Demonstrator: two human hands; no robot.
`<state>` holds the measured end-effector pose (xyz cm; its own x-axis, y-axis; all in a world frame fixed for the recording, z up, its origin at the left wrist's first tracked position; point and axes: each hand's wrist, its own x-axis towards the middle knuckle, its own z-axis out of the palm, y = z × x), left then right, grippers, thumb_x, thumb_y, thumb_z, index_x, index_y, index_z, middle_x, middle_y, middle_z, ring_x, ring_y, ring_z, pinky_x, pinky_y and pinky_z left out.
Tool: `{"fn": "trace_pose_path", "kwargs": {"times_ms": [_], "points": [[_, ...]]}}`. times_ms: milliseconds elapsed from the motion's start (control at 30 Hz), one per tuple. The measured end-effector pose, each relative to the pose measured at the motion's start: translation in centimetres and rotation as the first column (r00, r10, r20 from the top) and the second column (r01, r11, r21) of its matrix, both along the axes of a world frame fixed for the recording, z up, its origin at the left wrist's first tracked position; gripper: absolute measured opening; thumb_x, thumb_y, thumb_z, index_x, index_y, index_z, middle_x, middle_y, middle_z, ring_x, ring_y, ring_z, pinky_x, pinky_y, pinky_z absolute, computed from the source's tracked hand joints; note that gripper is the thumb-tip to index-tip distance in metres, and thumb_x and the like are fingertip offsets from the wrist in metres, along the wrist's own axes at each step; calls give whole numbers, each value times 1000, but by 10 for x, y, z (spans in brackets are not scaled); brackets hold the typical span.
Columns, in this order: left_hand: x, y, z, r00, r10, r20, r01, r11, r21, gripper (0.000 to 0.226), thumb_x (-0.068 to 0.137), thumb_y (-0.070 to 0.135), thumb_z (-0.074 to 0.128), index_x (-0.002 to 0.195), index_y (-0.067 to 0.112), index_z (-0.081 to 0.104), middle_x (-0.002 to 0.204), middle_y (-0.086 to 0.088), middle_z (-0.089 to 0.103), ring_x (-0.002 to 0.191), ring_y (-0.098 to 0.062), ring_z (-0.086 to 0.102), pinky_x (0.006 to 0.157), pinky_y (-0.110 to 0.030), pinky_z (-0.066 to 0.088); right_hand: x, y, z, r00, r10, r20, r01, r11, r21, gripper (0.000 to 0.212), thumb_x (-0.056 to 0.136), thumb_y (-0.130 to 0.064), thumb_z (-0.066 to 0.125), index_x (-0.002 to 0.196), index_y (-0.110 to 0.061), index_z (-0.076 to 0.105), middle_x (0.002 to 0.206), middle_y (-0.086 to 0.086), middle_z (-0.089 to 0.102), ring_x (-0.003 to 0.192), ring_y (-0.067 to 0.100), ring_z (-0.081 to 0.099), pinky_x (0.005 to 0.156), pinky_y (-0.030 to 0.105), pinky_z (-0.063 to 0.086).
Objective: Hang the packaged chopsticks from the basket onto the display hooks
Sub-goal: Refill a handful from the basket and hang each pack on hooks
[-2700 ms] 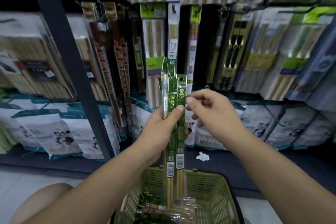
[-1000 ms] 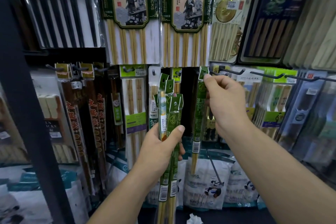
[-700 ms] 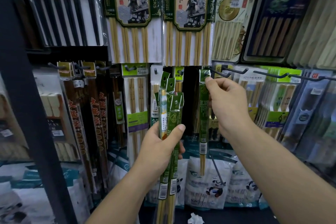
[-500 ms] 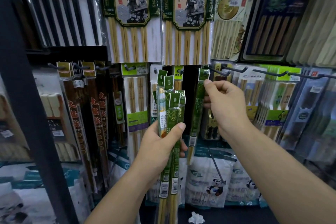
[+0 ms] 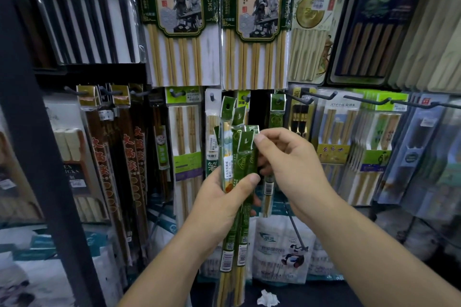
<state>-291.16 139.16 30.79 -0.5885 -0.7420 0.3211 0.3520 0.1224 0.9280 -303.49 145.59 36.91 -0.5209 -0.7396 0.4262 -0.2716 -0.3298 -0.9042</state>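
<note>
At the hook (image 5: 281, 99): one green pack (image 5: 276, 119) hanging off it, nice.
Left hand (image 5: 224, 197): gripping my bundle of packs (image 5: 237, 209).
Right hand (image 5: 287, 157): pinching the top of the front pack (image 5: 245, 141).

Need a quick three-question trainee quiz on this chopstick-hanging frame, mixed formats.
1. True or false: the left hand grips several green packs.
2. The right hand pinches: A) nothing, B) the top tab of a held pack, C) a barcode label.
3. Fill in: a matching hung pack hangs on a ____ behind the hands.
Key: 1 true; 2 B; 3 hook.
</note>
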Motion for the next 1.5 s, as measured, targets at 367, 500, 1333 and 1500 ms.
{"fn": "trace_pose_path", "kwargs": {"times_ms": [367,500,1333,1500], "points": [[5,-4,4,990,139,-31,-138,990,12,27,90,43,67,91,16,65,72,-5,69,63,-17,67,59,-24,57,-16,-1,27,984,-171,43,173,984,-45,21,101,-33,61,85,-24,72,70,-2,62,69,8,57,66,26,53],[8,-5,5,992,127,-3,-127,991,-41,33,83,49,70,83,18,59,60,1,61,53,-15,58,54,-26,54,-22,-7,39,978,-201,46,203,978,-44,25,102,-33,60,84,-19,69,74,4,55,68,14,51,70,31,49],[6,-5,1,999,50,4,-50,998,41,30,80,59,73,89,32,66,68,-1,65,61,-17,62,57,-28,52,-22,-3,13,958,-286,10,286,958,12,17,96,-29,68,83,-17,66,62,-9,56,53,1,50,57,23,44],[4,-1,3,996,86,-20,-85,996,23,25,81,64,75,95,44,74,81,4,76,73,-14,72,65,-25,56,2,5,-3,998,-3,-59,11,990,142,20,96,-36,66,80,-27,75,73,-10,71,65,-1,64,62,21,50]]}}
